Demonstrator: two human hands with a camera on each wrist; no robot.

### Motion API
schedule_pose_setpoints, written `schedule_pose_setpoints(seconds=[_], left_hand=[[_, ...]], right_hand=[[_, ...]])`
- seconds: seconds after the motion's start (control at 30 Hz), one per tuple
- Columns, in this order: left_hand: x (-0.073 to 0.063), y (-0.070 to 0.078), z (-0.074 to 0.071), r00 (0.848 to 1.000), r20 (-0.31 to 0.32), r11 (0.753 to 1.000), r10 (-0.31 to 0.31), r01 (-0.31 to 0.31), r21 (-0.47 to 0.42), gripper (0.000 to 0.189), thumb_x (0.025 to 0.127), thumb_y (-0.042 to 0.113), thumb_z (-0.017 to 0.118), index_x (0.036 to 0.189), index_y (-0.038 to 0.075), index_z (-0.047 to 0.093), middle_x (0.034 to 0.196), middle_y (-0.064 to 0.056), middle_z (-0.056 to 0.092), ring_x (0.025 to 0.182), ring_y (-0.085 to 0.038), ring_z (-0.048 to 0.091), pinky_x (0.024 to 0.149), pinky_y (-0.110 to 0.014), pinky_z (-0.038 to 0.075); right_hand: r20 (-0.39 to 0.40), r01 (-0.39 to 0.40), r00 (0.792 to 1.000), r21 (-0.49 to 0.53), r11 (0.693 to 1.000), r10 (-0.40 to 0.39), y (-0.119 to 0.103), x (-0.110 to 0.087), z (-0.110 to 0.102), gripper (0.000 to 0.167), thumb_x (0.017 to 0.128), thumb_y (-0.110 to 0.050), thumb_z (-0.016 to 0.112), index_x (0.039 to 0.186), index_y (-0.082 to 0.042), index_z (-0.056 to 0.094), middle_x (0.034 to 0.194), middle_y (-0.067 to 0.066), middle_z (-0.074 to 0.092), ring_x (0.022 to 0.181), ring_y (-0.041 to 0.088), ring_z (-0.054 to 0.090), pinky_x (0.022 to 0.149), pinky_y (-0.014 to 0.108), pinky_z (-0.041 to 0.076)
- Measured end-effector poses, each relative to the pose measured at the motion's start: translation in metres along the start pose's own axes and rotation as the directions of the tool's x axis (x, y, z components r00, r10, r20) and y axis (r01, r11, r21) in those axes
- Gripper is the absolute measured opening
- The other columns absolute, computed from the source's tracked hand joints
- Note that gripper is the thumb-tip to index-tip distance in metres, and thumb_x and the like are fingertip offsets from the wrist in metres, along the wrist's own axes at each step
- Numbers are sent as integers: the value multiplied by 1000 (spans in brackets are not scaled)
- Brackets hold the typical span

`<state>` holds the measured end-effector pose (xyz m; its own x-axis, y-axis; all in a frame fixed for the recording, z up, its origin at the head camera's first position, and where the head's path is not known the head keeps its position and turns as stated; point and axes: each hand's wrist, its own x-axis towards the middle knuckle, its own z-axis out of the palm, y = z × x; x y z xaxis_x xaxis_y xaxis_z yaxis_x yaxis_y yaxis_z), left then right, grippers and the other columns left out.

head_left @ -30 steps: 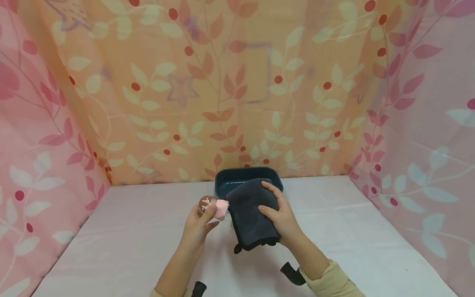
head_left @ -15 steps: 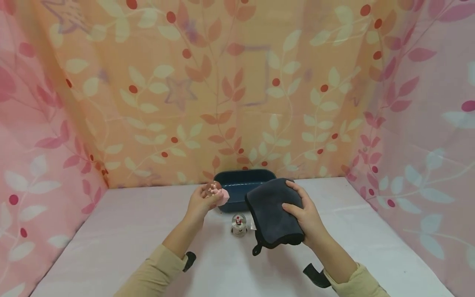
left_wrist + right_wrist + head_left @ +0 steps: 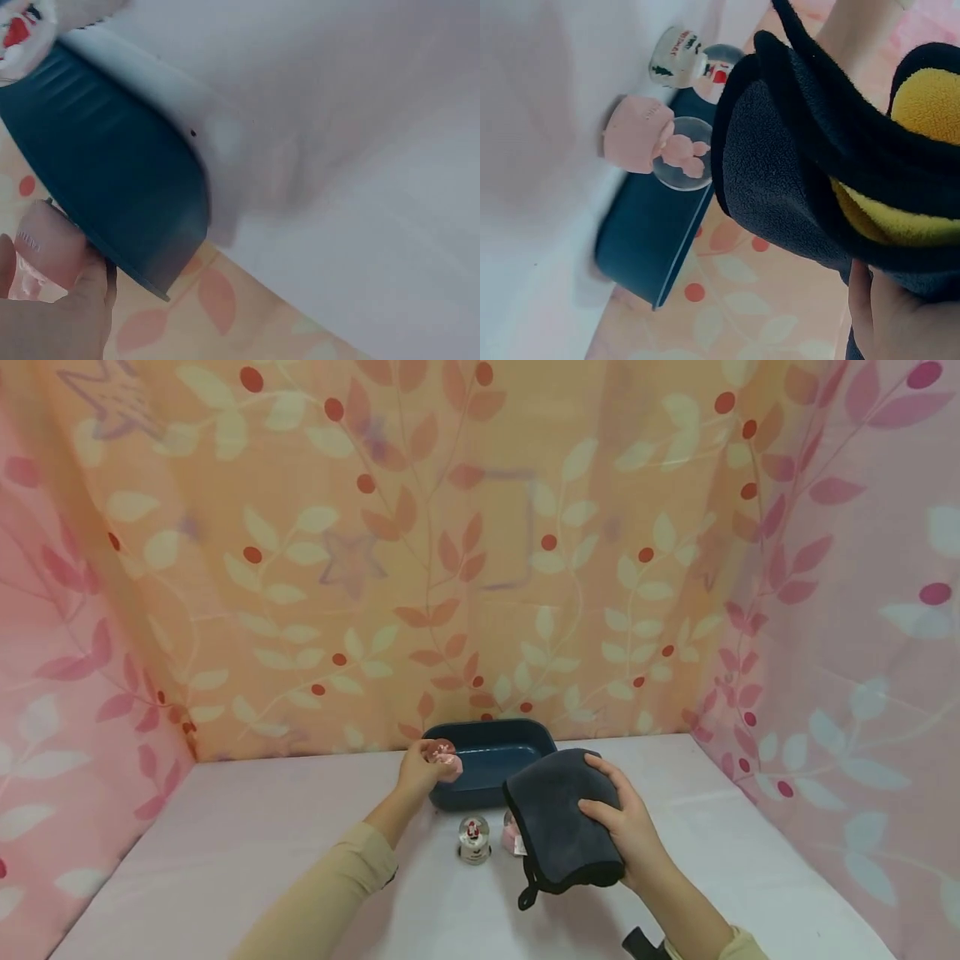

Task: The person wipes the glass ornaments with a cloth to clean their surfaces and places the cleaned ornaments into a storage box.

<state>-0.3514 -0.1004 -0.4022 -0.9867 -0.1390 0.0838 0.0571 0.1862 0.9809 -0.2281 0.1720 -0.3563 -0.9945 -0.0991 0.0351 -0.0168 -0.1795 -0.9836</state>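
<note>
My left hand point(image 3: 414, 775) grips a small pink snow globe point(image 3: 450, 766) at the left rim of a dark blue rectangular bin point(image 3: 468, 799). In the left wrist view its pink base point(image 3: 52, 244) overlaps the bin's rim. A folded dark grey cloth point(image 3: 558, 822) with black edging hangs from my right hand point(image 3: 630, 827), thumb and fingers pinching its right side; the right wrist view shows a yellow inner face. Beside the cloth, on the table, stand a white-based snow globe point(image 3: 474, 843) with a red figure and a second pink snow globe point(image 3: 639, 136), partly hidden in the head view.
White cloth covers the table point(image 3: 300, 860). An orange leaf-patterned curtain point(image 3: 480, 568) rises right behind the bin, and pink patterned curtains point(image 3: 847, 693) flank both sides. A black strap point(image 3: 643, 943) shows by the right sleeve.
My left hand has carried the pink snow globe forward to the bin's left rim. My right hand has drawn the cloth to the right, uncovering the white-based globe and part of the other pink one.
</note>
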Motion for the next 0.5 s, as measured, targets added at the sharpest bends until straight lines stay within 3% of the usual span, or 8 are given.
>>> schedule_pose_setpoints(seconds=[0.13,0.27,0.37,0.5], left_hand=[[9,-3,7,1000,13,999,-3,2,33,48,78,-11,68,122,-11,48,121,-29,54,109,-36,54,86,-37,49],[21,-7,12,999,-25,997,-39,41,65,49,72,-14,66,118,-12,50,120,-28,55,104,-33,54,82,-34,47],[28,-9,15,996,-41,995,-76,78,58,48,69,-18,64,114,-13,51,115,-27,56,99,-30,54,74,-31,48],[36,-10,18,991,-18,990,-131,131,56,50,63,-24,63,110,-14,51,104,-24,56,90,-26,53,62,-29,49]], right_hand=[[-10,-9,1000,6,1000,9,4,2,-1,62,93,0,50,149,-15,27,147,19,28,98,26,60,74,40,56],[-23,-15,1000,8,1000,16,7,6,-1,62,93,1,50,149,-14,28,146,20,29,98,26,60,73,39,56],[-35,-17,999,1,1000,17,9,6,-1,62,92,1,51,148,-14,29,145,20,30,97,26,60,73,38,56],[-43,-21,999,2,1000,21,11,6,-1,61,93,1,51,148,-14,30,144,21,31,95,27,61,72,38,56]])
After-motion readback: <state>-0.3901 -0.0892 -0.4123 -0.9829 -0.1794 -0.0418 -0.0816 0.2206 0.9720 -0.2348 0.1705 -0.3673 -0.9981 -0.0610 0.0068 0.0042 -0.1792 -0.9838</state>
